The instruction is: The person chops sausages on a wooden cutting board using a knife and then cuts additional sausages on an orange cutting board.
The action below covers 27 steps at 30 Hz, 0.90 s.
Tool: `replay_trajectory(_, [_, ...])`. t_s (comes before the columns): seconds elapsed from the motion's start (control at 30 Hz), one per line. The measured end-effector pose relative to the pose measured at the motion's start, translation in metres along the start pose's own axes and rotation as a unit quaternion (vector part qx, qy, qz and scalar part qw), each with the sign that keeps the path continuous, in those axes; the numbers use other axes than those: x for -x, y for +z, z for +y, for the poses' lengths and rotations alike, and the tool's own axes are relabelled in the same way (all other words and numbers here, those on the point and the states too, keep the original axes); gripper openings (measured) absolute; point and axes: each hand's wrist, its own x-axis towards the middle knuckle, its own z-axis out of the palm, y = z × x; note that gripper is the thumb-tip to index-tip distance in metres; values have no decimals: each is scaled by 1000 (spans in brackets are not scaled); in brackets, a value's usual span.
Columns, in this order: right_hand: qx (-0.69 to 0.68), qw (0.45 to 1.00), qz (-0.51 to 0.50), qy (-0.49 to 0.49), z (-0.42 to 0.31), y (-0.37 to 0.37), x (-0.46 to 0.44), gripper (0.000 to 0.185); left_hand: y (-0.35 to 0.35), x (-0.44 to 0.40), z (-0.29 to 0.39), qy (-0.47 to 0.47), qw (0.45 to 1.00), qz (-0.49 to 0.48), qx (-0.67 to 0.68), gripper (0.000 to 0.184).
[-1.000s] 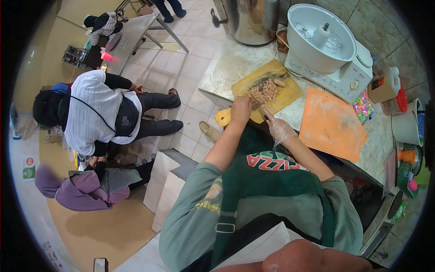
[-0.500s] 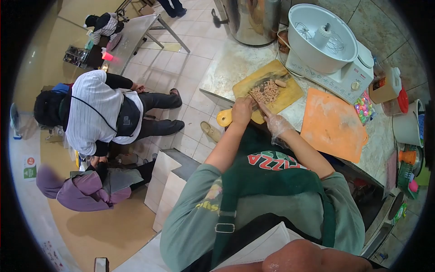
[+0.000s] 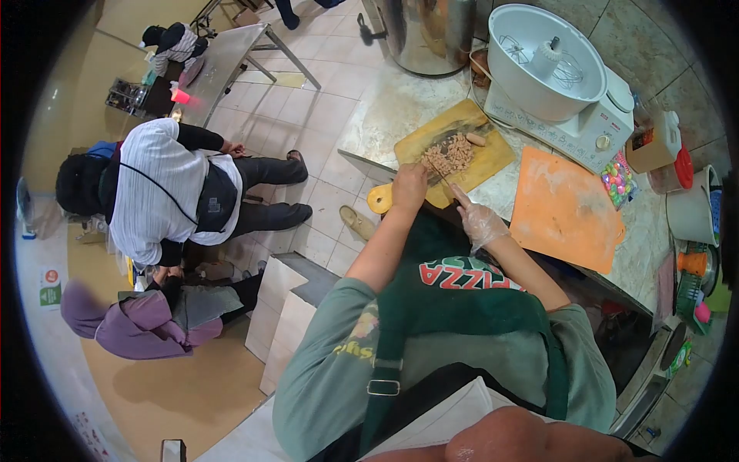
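A yellow cutting board (image 3: 486,171) with a rounded handle lies on the counter, bearing a heap of finely chopped light-brown food (image 3: 454,154). One uncut piece (image 3: 476,139) sits at the heap's far right. My left hand (image 3: 409,185), bare, is closed at the near left edge of the heap, over the front end of a knife blade. In a clear plastic glove, my right hand (image 3: 483,223) is wrapped round the knife's handle (image 3: 460,195) at the board's near edge. The thin dark blade (image 3: 440,174) runs between my hands, beside the chopped food.
Right of the board lies an orange cutting board (image 3: 566,208). Behind stand a white stand mixer (image 3: 550,65) and a large metal container (image 3: 431,35). Bottles and a white bucket (image 3: 689,204) are at the right. Two people (image 3: 165,192) are at the left, another by a far table (image 3: 231,61).
My right hand and the knife handle have swung slightly away from my left hand, to the right and nearer me. My left hand has barely moved.
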Motion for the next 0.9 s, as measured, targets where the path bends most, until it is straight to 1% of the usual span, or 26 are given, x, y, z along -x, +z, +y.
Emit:
replay_trajectory(0.3, [41,997,-64,24,-17,-6,-26,56,1,0,1,-3,1000,-9,-10,5])
replay_trajectory(0.43, [26,999,-28,-3,-7,9,-34,57,2,1,-2,-11,1000,-8,13,5])
replay_trajectory(0.5, [37,996,-70,26,-8,5,-25,56,1,0,-2,-11,999,25,40,6])
replay_trajectory(0.6, [51,996,-71,27,3,5,5,56,-1,1,-4,-7,999,23,41,4])
replay_trajectory(0.73, [34,998,-55,17,6,2,12,55,3,2,-9,-6,998,29,48,4])
replay_trajectory(0.8, [19,999,0,-28,8,6,8,56,2,2,-8,-15,999,17,47,5])
replay_trajectory(0.9, [33,999,-27,-12,-9,-5,3,55,1,2,-8,-16,999,10,41,5])
